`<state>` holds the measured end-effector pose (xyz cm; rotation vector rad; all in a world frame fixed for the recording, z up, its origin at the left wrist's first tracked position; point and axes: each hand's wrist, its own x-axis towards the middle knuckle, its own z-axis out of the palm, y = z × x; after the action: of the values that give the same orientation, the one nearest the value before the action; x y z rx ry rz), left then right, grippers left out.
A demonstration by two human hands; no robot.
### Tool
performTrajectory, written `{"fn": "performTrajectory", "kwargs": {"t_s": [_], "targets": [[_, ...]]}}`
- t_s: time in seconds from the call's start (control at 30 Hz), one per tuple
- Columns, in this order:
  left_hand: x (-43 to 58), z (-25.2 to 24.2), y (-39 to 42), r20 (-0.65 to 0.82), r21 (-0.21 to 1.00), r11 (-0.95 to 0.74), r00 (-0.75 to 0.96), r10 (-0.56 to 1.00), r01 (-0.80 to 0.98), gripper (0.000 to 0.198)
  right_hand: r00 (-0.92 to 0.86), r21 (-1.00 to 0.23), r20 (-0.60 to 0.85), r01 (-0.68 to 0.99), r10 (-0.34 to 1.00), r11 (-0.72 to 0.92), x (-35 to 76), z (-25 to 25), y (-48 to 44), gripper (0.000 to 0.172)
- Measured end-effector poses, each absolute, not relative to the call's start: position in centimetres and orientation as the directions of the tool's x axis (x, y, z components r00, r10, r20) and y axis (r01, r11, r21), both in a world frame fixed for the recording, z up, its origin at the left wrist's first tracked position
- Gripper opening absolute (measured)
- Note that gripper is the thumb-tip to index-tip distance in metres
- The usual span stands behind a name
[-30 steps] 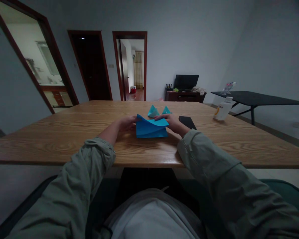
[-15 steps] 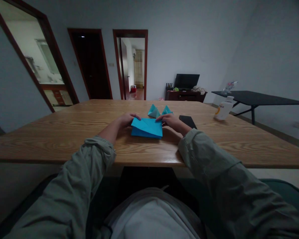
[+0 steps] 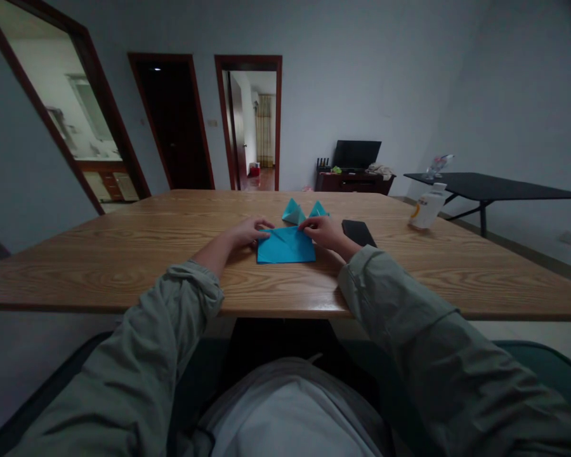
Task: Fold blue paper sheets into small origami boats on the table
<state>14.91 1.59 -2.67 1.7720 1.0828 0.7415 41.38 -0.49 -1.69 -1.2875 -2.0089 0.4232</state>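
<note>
From the head camera, I count two hands, one large sheet of blue paper, two small blue paper peaks, one phone and one bottle on or around the tables.

The folded blue paper (image 3: 286, 246) lies flat on the wooden table (image 3: 124, 266), near the middle and between my operator's two hands. It makes a rough rectangle, with a diagonal crease running across its upper left part.

The left hand (image 3: 246, 233) is loosely curved, its fingertips (image 3: 268, 224) at the paper's upper left edge. The right hand (image 3: 324, 231) is bent downward, its fingertips (image 3: 305, 226) on the upper right edge. I cannot tell whether either hand is pinching the paper or only pressing on it.

The two blue paper peaks (image 3: 294, 212) stand just beyond the sheet, and the right hand hides the base of the right-hand one (image 3: 318, 210). A black phone (image 3: 358, 232) lies just beyond the right hand, and a white bottle (image 3: 427, 207) stands farther right. Past it is a black table (image 3: 485, 187), with a small item on it too dim to make out.
</note>
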Motion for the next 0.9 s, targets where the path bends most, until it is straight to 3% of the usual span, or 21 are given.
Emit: {"fn": "performTrajectory", "kwargs": {"t_s": [0.1, 0.3, 0.9], "targets": [[14.81, -2.76, 1.97, 0.017, 0.876, -0.221, 0.43, 0.903, 0.429, 0.042, -0.271, -0.552, 0.384, 0.698, 0.882, 0.455, 41.2, -1.61, -0.64, 0.031], [14.8, -2.94, 2.09, 0.089, 0.872, -0.266, 0.403, 0.911, 0.41, 0.038, -0.292, -0.504, 0.41, 0.717, 0.864, 0.481, 41.11, -1.77, -0.65, 0.031], [15.0, -3.12, 2.59, 0.061, 0.902, -0.218, 0.39, 0.919, 0.372, 0.026, -0.321, -0.491, 0.422, 0.705, 0.848, 0.512, 40.98, -1.97, -0.89, 0.028]]}}
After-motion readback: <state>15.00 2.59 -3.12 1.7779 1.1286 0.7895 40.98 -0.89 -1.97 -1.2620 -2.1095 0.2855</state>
